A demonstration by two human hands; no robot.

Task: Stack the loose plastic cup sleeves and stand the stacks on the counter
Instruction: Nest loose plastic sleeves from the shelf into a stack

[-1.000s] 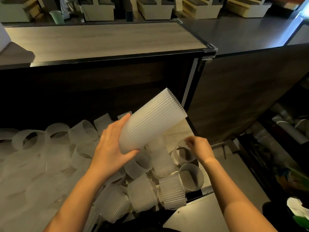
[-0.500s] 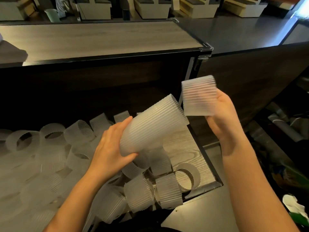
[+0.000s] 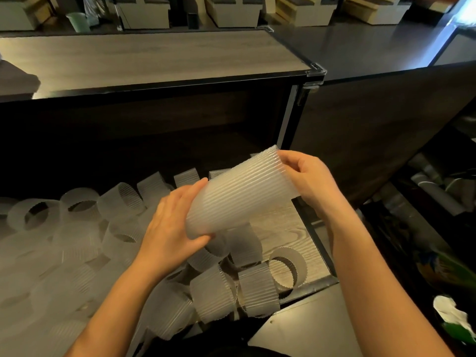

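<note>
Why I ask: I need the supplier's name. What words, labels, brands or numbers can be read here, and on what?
No text reads anywhere.
The sleeve stack and loose sleeves: plain ribbed plastic, unprinted.
The boxes behind the counter: no lettering shows.
The green and white packet, lower right: too blurred to tell.

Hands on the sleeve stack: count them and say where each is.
2. The left hand grips the sleeve stack at its lower end; the right hand pinches its upper rim.

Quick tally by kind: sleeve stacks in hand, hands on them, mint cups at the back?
sleeve stack: 1
hands: 2, left hand and right hand
mint cup: 1
Total: 4
loose sleeves: pile too blurred to count, left out.
</note>
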